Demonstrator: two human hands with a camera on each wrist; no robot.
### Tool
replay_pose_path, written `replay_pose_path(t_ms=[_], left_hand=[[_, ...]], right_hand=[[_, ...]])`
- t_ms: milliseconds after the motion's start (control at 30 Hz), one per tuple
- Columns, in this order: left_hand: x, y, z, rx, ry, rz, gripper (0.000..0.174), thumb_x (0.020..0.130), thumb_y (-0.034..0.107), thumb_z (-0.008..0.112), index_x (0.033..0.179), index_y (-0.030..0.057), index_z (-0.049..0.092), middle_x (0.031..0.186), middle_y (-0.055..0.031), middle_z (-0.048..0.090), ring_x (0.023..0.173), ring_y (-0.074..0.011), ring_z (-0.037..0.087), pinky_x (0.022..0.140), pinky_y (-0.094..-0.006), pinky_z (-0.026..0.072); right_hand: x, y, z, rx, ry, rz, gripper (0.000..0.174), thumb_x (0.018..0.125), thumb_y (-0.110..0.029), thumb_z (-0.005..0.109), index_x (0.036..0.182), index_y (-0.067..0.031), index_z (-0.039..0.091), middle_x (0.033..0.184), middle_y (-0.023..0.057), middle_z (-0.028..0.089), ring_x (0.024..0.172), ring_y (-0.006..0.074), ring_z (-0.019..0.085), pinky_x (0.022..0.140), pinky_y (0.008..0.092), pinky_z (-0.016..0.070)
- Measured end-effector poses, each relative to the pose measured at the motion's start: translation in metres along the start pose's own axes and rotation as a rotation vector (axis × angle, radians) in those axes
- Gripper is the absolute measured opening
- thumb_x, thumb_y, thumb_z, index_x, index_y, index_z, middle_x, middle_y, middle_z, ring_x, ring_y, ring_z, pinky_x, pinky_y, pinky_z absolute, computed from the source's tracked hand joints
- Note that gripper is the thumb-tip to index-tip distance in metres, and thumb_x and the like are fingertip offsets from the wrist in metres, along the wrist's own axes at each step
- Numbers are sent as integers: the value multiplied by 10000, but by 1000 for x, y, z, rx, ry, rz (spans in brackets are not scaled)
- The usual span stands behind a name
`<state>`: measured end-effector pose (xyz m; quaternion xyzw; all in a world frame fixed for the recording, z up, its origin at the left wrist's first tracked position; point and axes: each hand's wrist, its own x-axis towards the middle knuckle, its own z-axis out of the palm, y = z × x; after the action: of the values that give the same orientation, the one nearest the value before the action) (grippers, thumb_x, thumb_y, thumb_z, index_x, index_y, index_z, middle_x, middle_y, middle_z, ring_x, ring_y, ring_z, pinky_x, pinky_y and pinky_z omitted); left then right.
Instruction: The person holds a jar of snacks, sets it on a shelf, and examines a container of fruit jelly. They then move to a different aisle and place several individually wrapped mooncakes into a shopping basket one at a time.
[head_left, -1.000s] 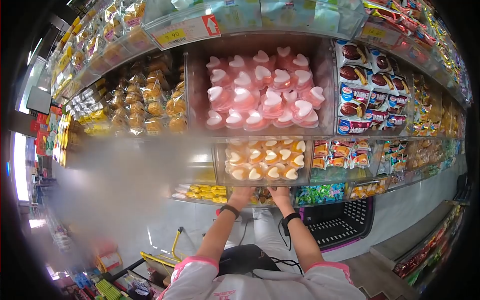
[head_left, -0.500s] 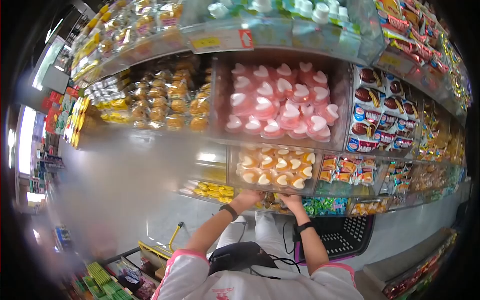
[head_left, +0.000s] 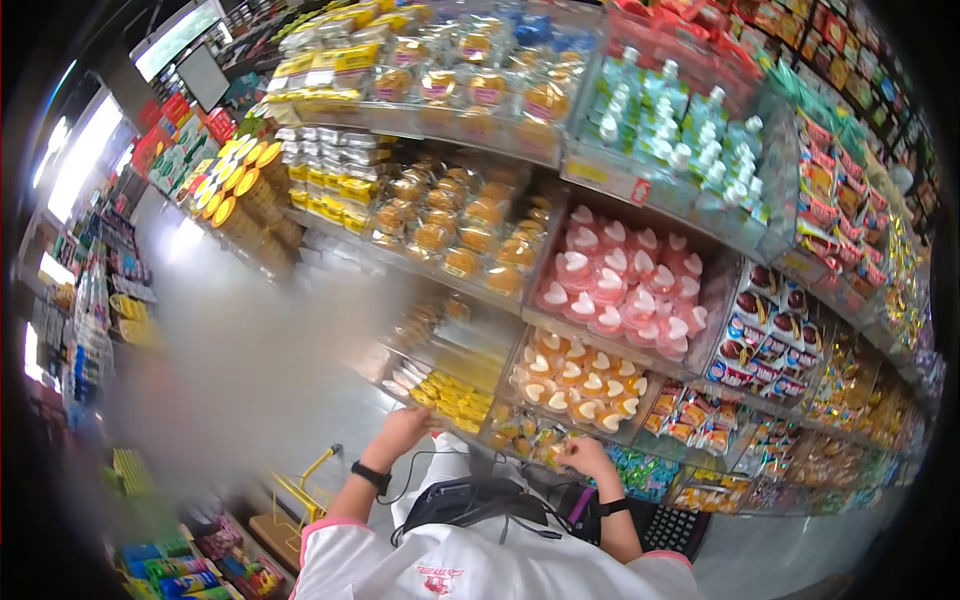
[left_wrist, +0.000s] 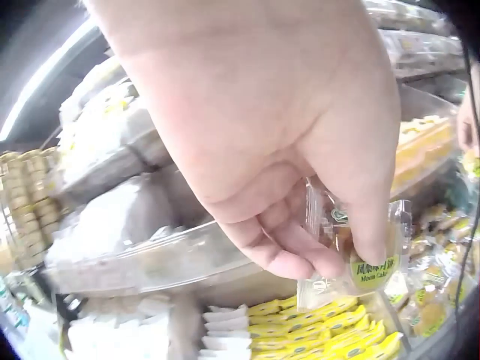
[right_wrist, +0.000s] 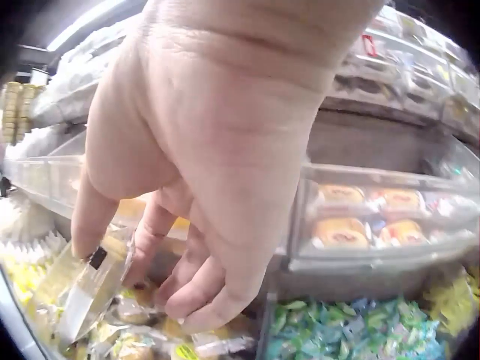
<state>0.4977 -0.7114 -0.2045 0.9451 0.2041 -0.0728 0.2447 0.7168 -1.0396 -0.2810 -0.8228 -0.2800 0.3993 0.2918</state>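
In the left wrist view my left hand pinches a clear-wrapped moon cake with a green label between thumb and fingers, above a row of yellow packets. The right wrist view shows my right hand with its thumb and a finger on a clear wrapped packet, over a bin of similar wrapped cakes. Seen from the head, the left hand is over the yellow packets' edge and the right hand is at the right side of the wrapped-cake bin.
Orange heart-topped cups sit just above the cake bin, pink ones higher up. Blue-green candies lie to the right. A black basket stands below the shelves, and a yellow metal frame is at lower left.
The head view has turned, tilting the shelves and showing more of the upper left. My hands have moved apart, the left one leftward to beside the yellow packets.
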Motion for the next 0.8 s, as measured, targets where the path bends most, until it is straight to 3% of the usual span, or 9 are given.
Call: replay_pose_path(t_ms=[33,133,233,367,500,600,633,800], left_hand=[[-13,-5,-6,-25,38,-53,195,748,199,670,881,80,590,802,-137,625,777,-325,605,667,-418,479],[-45,-24,-16,-85,71,-167,224,740,217,672,897,77,596,813,-145,625,803,-335,602,676,-412,480],[-60,-47,-11,-153,126,-288,240,745,230,676,905,71,593,823,-146,629,804,-329,604,686,-410,480],[-43,-76,-17,-191,54,-238,237,758,243,670,892,63,591,834,-145,633,811,-330,605,690,-413,478],[-10,-112,-31,-243,72,-186,261,763,277,664,883,56,591,829,-158,633,806,-341,606,686,-423,477],[8,-137,-48,-210,70,-175,287,767,308,662,883,55,592,817,-170,634,789,-351,608,673,-430,478],[11,-142,-53,-194,66,-174,295,769,318,661,883,55,592,812,-173,634,782,-354,609,667,-432,478],[23,-172,-73,-190,4,-160,274,733,289,705,842,58,605,772,-152,641,739,-335,615,650,-419,482]], right_hand=[[1,-28,-8,19,-120,-12,364,671,-321,751,702,-10,565,625,110,570,581,190,543,562,326,429],[16,-75,-5,100,-246,-176,359,693,-322,744,750,-19,560,637,88,552,591,150,511,565,308,413],[23,-139,-17,48,-279,-216,349,757,-307,734,851,-10,577,704,23,558,652,89,497,596,255,419],[52,-194,-6,262,-292,-213,357,757,-278,745,914,-3,581,789,-2,569,670,82,502,608,249,426],[107,-226,19,166,-180,-264,391,729,-305,745,909,9,598,832,118,629,779,192,580,710,312,459],[153,-247,30,-33,-68,-246,409,701,-306,758,919,4,604,856,140,635,801,234,600,721,332,463],[166,-254,33,-25,-57,-153,407,690,-298,759,929,-6,606,897,167,640,849,292,613,725,363,466],[230,-267,55,-243,138,-2,304,739,-219,709,938,-16,602,923,214,627,906,386,590,741,432,467]])
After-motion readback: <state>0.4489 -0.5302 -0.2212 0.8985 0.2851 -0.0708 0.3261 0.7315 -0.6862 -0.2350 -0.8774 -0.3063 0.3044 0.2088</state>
